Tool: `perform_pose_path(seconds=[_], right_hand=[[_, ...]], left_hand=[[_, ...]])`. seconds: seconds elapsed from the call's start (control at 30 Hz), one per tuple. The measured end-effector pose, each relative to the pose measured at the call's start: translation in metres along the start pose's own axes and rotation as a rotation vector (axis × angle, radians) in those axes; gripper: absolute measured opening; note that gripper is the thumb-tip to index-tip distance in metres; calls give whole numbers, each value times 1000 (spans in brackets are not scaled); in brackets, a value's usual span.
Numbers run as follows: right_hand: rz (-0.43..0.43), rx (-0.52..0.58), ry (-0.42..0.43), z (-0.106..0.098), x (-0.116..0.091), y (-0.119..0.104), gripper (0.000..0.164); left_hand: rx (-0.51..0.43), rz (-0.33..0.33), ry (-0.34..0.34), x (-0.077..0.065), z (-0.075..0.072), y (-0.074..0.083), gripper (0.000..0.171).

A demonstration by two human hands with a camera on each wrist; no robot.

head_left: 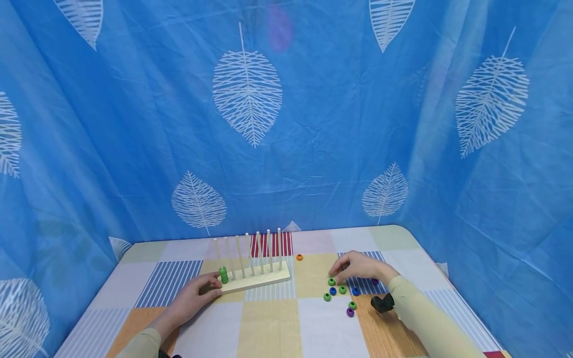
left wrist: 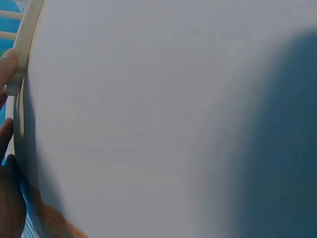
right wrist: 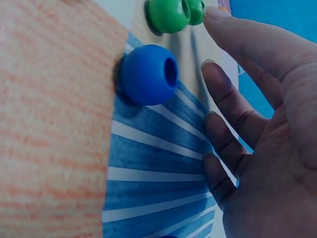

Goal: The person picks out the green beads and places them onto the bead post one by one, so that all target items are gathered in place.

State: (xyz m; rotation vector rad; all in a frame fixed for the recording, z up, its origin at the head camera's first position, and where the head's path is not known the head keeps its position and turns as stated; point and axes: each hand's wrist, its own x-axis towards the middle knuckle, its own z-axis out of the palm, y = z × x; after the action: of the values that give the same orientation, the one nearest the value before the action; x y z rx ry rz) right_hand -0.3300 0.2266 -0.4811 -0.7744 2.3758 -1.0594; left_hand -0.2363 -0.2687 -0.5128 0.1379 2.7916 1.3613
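Observation:
A pale wooden peg rack (head_left: 257, 283) with several upright pegs stands left of centre on the table. Green beads (head_left: 224, 275) are stacked on its leftmost peg. My left hand (head_left: 193, 298) holds the rack's left end; the left wrist view shows the thumb (left wrist: 8, 67) against the base (left wrist: 25, 44). Over the loose beads on the right, my right hand (head_left: 359, 266) hovers with loosely bent fingers and nothing visible in them. Its thumb tip is close to a green bead (head_left: 331, 282). In the right wrist view a blue bead (right wrist: 148, 74) lies near the fingers.
Several more loose beads are scattered there, among them a green bead (head_left: 352, 305), a blue bead (head_left: 333, 291) and a purple bead (head_left: 350, 312). An orange bead (head_left: 299, 257) lies apart behind them. A patchwork tablecloth (head_left: 268, 328) covers the table; a blue curtain (head_left: 313, 164) hangs around it.

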Motion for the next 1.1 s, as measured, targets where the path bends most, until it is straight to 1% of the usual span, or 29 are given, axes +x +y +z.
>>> perform_pose_path(seconds=[0.23, 0.47, 0.63, 1.1], right_hand=[[13, 14, -16, 1, 0, 1, 19], [44, -8, -26, 2, 3, 3, 19], [38, 3, -30, 3, 5, 4, 18], [34, 34, -11, 6, 2, 1, 20]], left_hand=[[2, -3, 2, 0, 1, -1, 8], [2, -9, 9, 1, 1, 0, 9], [18, -8, 14, 0, 1, 1, 9], [19, 21, 8, -2, -1, 3, 8]])
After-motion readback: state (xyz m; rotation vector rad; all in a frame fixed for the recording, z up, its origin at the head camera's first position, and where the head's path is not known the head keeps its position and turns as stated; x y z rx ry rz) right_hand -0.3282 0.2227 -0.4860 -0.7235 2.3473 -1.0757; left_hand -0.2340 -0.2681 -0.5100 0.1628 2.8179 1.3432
